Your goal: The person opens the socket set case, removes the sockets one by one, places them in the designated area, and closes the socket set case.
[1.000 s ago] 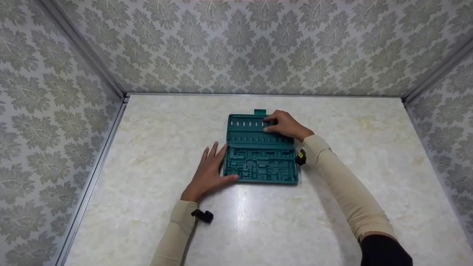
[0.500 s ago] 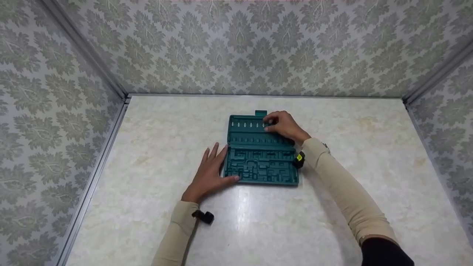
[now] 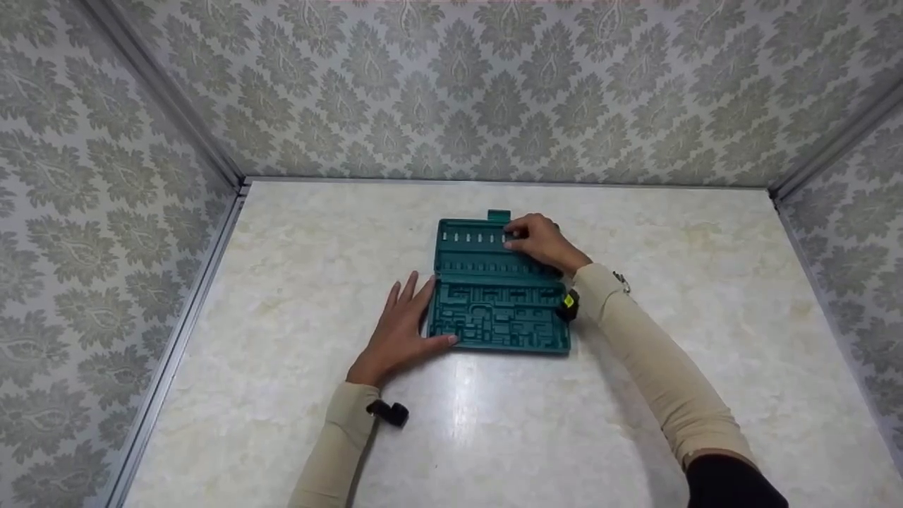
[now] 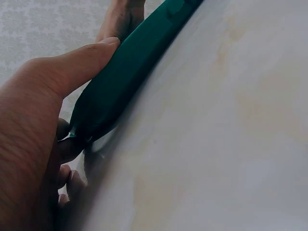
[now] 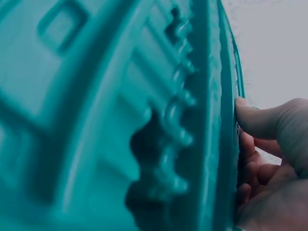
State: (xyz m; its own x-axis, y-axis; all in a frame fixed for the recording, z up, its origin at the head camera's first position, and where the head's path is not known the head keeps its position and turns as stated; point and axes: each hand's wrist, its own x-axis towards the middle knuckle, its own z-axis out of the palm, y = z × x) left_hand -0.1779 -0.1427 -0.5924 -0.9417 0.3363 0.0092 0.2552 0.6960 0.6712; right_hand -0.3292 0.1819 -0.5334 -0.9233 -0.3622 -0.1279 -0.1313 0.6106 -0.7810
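A green plastic tool case (image 3: 501, 317) lies opened flat, its moulded compartments facing up. Along its far half runs a row of small silver bits (image 3: 468, 238). My left hand (image 3: 398, 331) rests spread at the case's left side, thumb over the near left corner. In the left wrist view that thumb (image 4: 91, 60) lies on the green edge. My right hand (image 3: 543, 240) reaches over the far half, thumb and index finger curled in a pinch at the right end of the silver row, largely hiding the bit there. The right wrist view shows the right thumb (image 5: 260, 118) beside the green rim.
The case sits on a pale marbled table (image 3: 317, 233). A green latch tab (image 3: 499, 214) sticks out from its far edge. Patterned walls (image 3: 458, 92) stand behind and at both sides. A black wrist camera (image 3: 568, 305) overlaps the case's right edge.
My right wrist has shifted slightly left, its fingers staying at the same end of the silver row. The left hand and the case stay nearly still.
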